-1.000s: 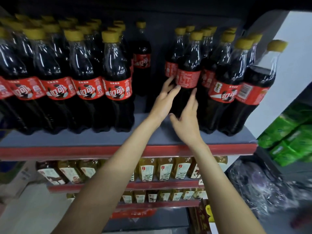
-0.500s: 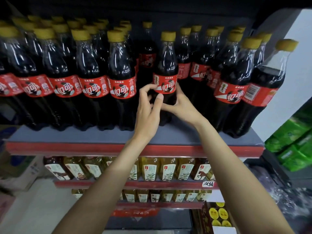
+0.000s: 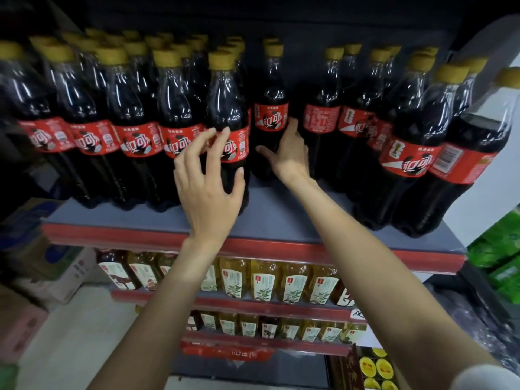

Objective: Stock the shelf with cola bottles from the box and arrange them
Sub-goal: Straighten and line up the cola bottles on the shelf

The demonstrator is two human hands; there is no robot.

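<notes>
Yellow tea bottles (image 3: 263, 281) line lower shelves; green packs (image 3: 498, 246) rightward.

Dark cola bottles (image 3: 180, 114) with yellow caps and red labels are stood upright in rows on the grey shelf (image 3: 270, 218), which is edged in red. One bottle (image 3: 270, 114) is set back from the shelf's front edge, in a gap between the left block and the right group (image 3: 408, 142). Its label is turned forward.
</notes>
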